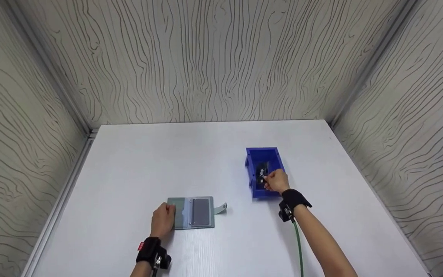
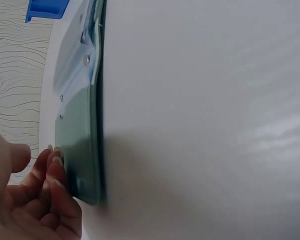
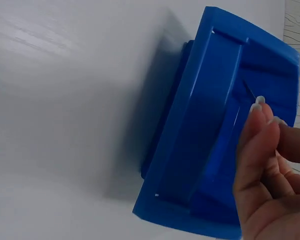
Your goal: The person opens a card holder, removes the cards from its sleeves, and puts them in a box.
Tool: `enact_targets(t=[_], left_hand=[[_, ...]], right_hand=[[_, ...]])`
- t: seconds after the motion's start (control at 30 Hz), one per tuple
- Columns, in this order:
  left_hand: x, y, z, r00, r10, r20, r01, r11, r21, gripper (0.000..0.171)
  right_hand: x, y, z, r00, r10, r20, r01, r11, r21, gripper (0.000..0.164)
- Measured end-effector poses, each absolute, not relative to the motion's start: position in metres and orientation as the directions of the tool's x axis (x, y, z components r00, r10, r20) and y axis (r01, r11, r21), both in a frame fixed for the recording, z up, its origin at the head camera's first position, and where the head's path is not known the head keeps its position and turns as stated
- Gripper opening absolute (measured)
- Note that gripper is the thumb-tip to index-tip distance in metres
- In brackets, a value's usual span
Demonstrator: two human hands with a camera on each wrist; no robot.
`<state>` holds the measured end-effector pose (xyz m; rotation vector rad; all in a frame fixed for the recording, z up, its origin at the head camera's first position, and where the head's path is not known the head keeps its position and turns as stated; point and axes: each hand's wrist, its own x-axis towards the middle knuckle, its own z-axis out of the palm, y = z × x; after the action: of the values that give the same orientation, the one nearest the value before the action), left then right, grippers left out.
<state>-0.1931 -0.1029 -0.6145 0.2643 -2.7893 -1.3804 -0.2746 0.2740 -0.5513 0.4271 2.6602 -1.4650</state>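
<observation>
Right fingers (image 3: 255, 150) pinch a card (image 1: 262, 170) in the bin (image 1: 263, 194) while left fingers (image 2: 65, 202), loosely bent, touch the wallet (image 1: 200, 211), apparently to steady it

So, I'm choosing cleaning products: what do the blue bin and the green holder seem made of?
Blue bin: probably rigid plastic, satin; its smooth, moulded walls catch soft highlights.
Green holder: possibly leather or imitation leather, fairly matte, judging by its smooth, evenly coloured cover.
</observation>
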Motion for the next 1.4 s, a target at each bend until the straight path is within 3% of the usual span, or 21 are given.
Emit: enact_targets(t=[0.3,0.47,0.8,1.03,1.23,1.4], left_hand=[[-0.191,-0.107,-0.615,-0.983,-0.178,-0.047,-0.142,0.572,0.808,0.020],[-0.193,-0.109,-0.615,-0.984,-0.174,-0.028,-0.125,0.573,0.810,0.021],[-0.186,-0.104,-0.616,-0.986,-0.167,-0.016,-0.113,0.592,0.798,0.019],[-0.186,-0.099,-0.614,-0.989,-0.144,0.039,-0.060,0.624,0.779,0.017],[-0.191,-0.094,-0.605,-0.991,-0.116,0.068,-0.022,0.637,0.771,0.017],[-0.191,-0.089,-0.599,-0.988,-0.110,0.109,0.009,0.661,0.750,0.018]], right_hand=[[-0.282,0.273,-0.558,-0.962,0.173,-0.212,0.272,0.694,-0.666,0.015],[-0.288,0.272,-0.560,-0.965,0.154,-0.214,0.257,0.732,-0.631,0.019],[-0.280,0.276,-0.563,-0.974,0.130,-0.187,0.223,0.715,-0.663,0.019],[-0.269,0.272,-0.536,-0.983,0.160,-0.093,0.174,0.622,-0.763,0.021],[-0.259,0.241,-0.505,-0.990,0.130,-0.053,0.119,0.571,-0.812,0.018],[-0.244,0.200,-0.504,-0.998,0.048,-0.041,0.061,0.554,-0.830,0.013]])
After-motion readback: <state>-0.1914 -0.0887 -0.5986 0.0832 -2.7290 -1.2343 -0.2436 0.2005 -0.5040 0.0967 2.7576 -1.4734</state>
